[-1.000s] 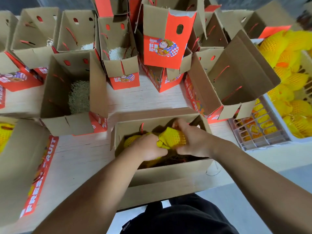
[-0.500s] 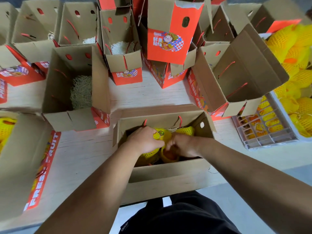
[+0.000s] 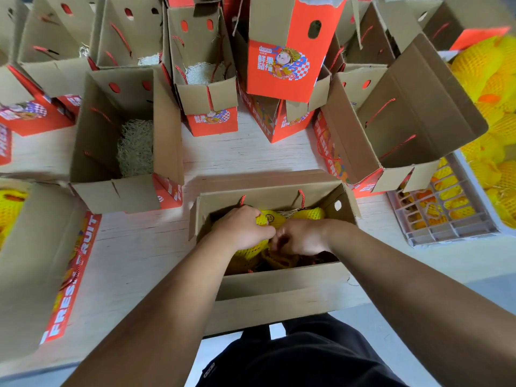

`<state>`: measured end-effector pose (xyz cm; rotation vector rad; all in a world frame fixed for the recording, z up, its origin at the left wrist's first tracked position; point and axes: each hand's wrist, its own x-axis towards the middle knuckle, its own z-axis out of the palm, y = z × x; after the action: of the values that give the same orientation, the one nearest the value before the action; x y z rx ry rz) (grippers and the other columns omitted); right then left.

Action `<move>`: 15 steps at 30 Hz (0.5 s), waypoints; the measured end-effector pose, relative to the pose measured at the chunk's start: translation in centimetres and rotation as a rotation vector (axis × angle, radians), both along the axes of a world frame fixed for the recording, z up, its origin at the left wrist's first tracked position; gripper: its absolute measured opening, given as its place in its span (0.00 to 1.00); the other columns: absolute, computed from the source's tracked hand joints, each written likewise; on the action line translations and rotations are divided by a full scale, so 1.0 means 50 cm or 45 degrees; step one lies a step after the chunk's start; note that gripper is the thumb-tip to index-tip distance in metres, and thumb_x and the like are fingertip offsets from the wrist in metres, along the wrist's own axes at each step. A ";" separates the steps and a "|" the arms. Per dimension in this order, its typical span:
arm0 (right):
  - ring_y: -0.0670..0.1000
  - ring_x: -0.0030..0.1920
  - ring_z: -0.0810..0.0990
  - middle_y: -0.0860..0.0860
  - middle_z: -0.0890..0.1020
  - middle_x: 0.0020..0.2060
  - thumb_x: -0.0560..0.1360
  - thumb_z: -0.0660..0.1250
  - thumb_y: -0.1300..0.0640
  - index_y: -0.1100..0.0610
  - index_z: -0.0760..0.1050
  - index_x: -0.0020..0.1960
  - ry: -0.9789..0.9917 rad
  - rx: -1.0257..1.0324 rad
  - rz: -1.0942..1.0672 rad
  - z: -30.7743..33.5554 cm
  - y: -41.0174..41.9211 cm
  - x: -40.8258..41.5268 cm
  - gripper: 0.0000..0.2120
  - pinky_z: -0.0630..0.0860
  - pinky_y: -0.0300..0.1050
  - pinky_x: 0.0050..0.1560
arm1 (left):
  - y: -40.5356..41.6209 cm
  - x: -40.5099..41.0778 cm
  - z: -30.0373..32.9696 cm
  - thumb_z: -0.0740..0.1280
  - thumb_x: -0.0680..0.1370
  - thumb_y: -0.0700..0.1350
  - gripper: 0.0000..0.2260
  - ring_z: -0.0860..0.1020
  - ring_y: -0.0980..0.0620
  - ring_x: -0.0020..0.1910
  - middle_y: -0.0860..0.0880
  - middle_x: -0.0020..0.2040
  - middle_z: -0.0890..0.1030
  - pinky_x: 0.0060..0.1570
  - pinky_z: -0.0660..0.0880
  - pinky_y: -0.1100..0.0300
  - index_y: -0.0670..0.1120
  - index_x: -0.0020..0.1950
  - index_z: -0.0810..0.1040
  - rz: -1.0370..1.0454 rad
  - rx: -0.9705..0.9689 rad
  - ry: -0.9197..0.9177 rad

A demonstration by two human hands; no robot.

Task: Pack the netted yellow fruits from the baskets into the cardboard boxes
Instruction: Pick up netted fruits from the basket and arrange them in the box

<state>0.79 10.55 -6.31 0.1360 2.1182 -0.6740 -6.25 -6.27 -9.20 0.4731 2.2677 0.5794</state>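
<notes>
An open cardboard box [image 3: 282,283] stands at the table's near edge in front of me. Both my hands are inside it. My left hand [image 3: 242,227] grips a netted yellow fruit [image 3: 270,218] with a round sticker on top. My right hand [image 3: 301,237] sits just right of it with fingers curled down among the fruits; what it holds is hidden. Another netted fruit [image 3: 310,213] lies at the box's far side. More netted fruits fill the white basket [image 3: 485,202] at the far right.
Several open cardboard boxes with red print crowd the table behind, some holding pale straw [image 3: 136,148]. A large open box [image 3: 402,118] leans at the right beside a pink crate [image 3: 444,216]. A filled box [image 3: 30,263] lies at the left.
The fruit that both hands held above the box a second ago has gone down into it. Both hands have sunk deeper and drawn close together.
</notes>
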 end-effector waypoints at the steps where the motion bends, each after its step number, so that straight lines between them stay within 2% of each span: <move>1: 0.51 0.47 0.79 0.49 0.82 0.45 0.78 0.67 0.59 0.51 0.82 0.51 0.016 0.050 0.004 0.001 0.010 -0.002 0.06 0.77 0.45 0.47 | 0.001 -0.001 -0.001 0.66 0.63 0.63 0.25 0.81 0.46 0.39 0.48 0.41 0.84 0.41 0.79 0.55 0.50 0.53 0.84 -0.006 -0.001 -0.008; 3: 0.55 0.45 0.77 0.48 0.78 0.39 0.77 0.68 0.57 0.53 0.78 0.45 0.049 0.201 0.076 0.000 0.038 0.001 0.03 0.74 0.45 0.40 | 0.000 -0.001 -0.002 0.65 0.64 0.63 0.24 0.80 0.47 0.37 0.49 0.40 0.84 0.38 0.77 0.57 0.50 0.52 0.84 -0.015 0.005 -0.021; 4: 0.55 0.46 0.77 0.48 0.78 0.40 0.77 0.69 0.56 0.53 0.78 0.47 0.031 0.278 0.167 -0.001 0.041 0.003 0.01 0.71 0.44 0.41 | -0.001 -0.001 -0.003 0.65 0.64 0.63 0.24 0.81 0.47 0.38 0.49 0.41 0.84 0.40 0.78 0.56 0.50 0.52 0.84 -0.011 0.011 -0.025; 6: 0.56 0.51 0.79 0.52 0.82 0.51 0.77 0.70 0.54 0.56 0.80 0.59 -0.027 0.366 0.320 -0.020 0.023 0.011 0.12 0.74 0.46 0.49 | 0.001 0.000 -0.004 0.66 0.65 0.63 0.23 0.82 0.46 0.42 0.49 0.44 0.85 0.44 0.81 0.55 0.51 0.53 0.83 -0.002 0.011 -0.029; 7: 0.57 0.56 0.80 0.53 0.83 0.56 0.78 0.70 0.54 0.57 0.79 0.63 -0.033 0.401 0.372 -0.039 0.010 0.015 0.14 0.76 0.48 0.54 | 0.003 0.002 -0.005 0.66 0.64 0.63 0.23 0.82 0.45 0.42 0.49 0.44 0.85 0.43 0.80 0.55 0.52 0.53 0.83 -0.005 0.007 -0.027; 9: 0.58 0.63 0.79 0.52 0.82 0.61 0.81 0.66 0.55 0.54 0.79 0.64 0.042 0.511 0.439 -0.072 -0.015 0.016 0.13 0.76 0.52 0.60 | 0.008 0.006 -0.007 0.65 0.64 0.63 0.24 0.81 0.45 0.42 0.48 0.44 0.84 0.40 0.78 0.56 0.50 0.53 0.83 -0.023 -0.014 -0.002; 10: 0.58 0.65 0.79 0.51 0.82 0.62 0.82 0.64 0.55 0.53 0.79 0.64 0.093 0.560 0.467 -0.080 -0.021 0.012 0.12 0.75 0.53 0.59 | 0.010 0.008 -0.008 0.66 0.64 0.63 0.24 0.81 0.45 0.42 0.48 0.44 0.84 0.40 0.77 0.56 0.50 0.52 0.82 -0.034 -0.033 0.017; 12: 0.58 0.62 0.80 0.51 0.83 0.60 0.82 0.62 0.53 0.52 0.79 0.62 0.139 0.598 0.555 -0.082 -0.018 0.003 0.12 0.74 0.52 0.53 | 0.012 0.011 -0.011 0.68 0.67 0.63 0.22 0.79 0.45 0.43 0.49 0.47 0.84 0.35 0.72 0.57 0.49 0.52 0.81 -0.042 -0.064 0.053; 13: 0.59 0.59 0.82 0.52 0.83 0.57 0.81 0.64 0.50 0.51 0.80 0.60 0.179 0.601 0.613 -0.077 -0.015 0.001 0.11 0.76 0.52 0.52 | 0.012 0.011 -0.012 0.68 0.67 0.63 0.21 0.78 0.45 0.43 0.48 0.48 0.84 0.34 0.68 0.58 0.50 0.52 0.81 -0.032 -0.065 0.059; 15: 0.58 0.52 0.82 0.51 0.84 0.50 0.74 0.68 0.40 0.51 0.80 0.54 0.248 0.587 0.691 -0.057 -0.005 0.003 0.17 0.80 0.54 0.51 | 0.010 0.008 -0.016 0.68 0.67 0.63 0.24 0.81 0.44 0.46 0.46 0.50 0.85 0.34 0.68 0.59 0.49 0.54 0.82 0.015 -0.036 0.030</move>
<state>0.92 10.31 -9.15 -0.2578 2.3222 0.1295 -5.83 -5.77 -10.00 0.4553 2.2995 0.5497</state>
